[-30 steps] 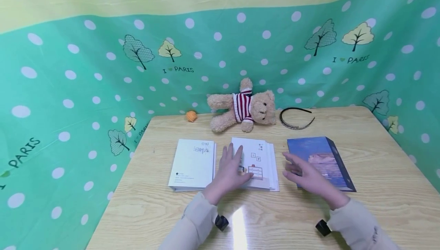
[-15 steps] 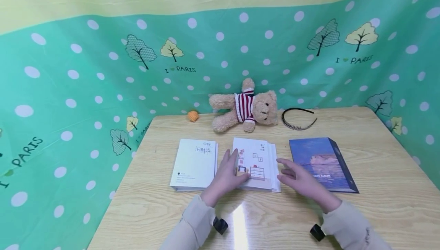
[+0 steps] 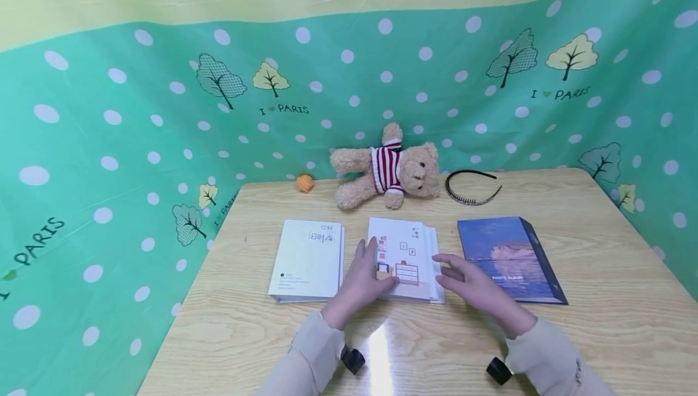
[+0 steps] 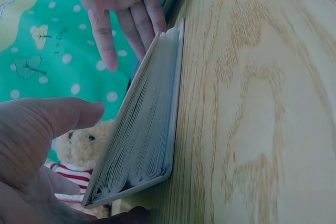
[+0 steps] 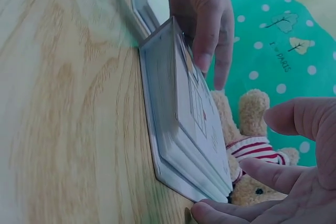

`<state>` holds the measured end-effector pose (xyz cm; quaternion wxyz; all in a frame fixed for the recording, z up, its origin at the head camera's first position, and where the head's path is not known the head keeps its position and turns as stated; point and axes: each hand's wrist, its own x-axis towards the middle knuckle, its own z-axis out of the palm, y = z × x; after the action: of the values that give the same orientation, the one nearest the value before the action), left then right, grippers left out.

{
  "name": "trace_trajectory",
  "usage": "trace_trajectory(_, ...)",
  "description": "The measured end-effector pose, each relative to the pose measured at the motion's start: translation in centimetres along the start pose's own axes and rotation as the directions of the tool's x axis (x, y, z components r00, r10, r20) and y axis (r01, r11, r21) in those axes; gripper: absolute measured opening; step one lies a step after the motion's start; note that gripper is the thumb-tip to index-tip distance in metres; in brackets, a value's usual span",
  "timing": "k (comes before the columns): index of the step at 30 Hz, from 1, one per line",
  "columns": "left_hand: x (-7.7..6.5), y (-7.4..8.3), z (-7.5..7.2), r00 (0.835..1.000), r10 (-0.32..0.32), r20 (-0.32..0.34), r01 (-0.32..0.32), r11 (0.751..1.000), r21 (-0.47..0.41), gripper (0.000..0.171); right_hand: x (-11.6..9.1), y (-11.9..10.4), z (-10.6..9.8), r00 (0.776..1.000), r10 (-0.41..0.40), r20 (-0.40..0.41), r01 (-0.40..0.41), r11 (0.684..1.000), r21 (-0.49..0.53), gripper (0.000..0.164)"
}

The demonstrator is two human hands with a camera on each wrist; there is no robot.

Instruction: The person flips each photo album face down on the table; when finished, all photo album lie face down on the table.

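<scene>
Between my two hands, a white photo album [image 3: 400, 257] with a drawn dresser on its cover lies closed on the table; its page stack shows in the left wrist view. My left hand [image 3: 358, 281] is at its left edge, fingers extended beside that edge and thumb over the cover. My right hand [image 3: 473, 284] is at the album's right edge, fingers loosely spread, with low fingertips [image 5: 207, 211] right by the back cover's corner. The right palm faces the album in the left wrist view. Neither hand grips anything.
A second white album [image 3: 306, 260] lies to the left, a blue photo album [image 3: 509, 263] to the right. Along the back are an orange ball [image 3: 305, 183], a teddy bear [image 3: 387, 169] in a striped shirt and a black headband [image 3: 471, 188]. A dotted green curtain [image 3: 349, 81] hangs behind.
My right hand has moved left from over the blue album to the middle album's right edge. My left hand has stayed at the left edge, its fingers shifting slightly lower.
</scene>
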<state>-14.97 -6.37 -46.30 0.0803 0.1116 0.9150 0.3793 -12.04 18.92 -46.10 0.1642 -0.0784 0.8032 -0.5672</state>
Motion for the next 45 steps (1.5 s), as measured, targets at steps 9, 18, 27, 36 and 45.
trace_trajectory(9, 0.2, 0.2, 0.6, 1.000, -0.004, 0.002, 0.004, 1.000, -0.028, 0.100, 0.0, 0.1, 0.0, 0.999, 0.043, 0.008, -0.043, 0.997, 0.070, 0.054)
trace_trajectory(18, 0.1, 0.6, 0.9, 0.999, -0.038, 0.002, 0.038, 0.998, -0.042, 0.102, -0.1, 0.0, -0.1, 0.995, 0.102, -0.002, -0.099, 0.967, 0.234, 0.053)
trace_trajectory(27, -0.2, 0.5, 1.7, 1.000, -0.015, -0.010, 0.015, 1.000, -0.001, 0.100, 0.1, -0.1, 0.2, 0.994, 0.109, -0.032, -0.088, 0.918, 0.388, 0.054)
trace_trajectory(36, -0.3, 0.3, 2.1, 1.000, -0.003, -0.028, 0.004, 0.999, 0.046, 0.098, 0.1, -0.7, 0.2, 0.991, 0.128, -0.041, -0.090, 0.860, 0.503, 0.056)
trace_trajectory(45, -0.4, 0.3, 2.2, 0.999, -0.012, -0.030, 0.013, 0.999, 0.038, 0.097, 0.3, -0.6, 0.2, 0.986, 0.156, -0.063, -0.089, 0.801, 0.592, 0.055)
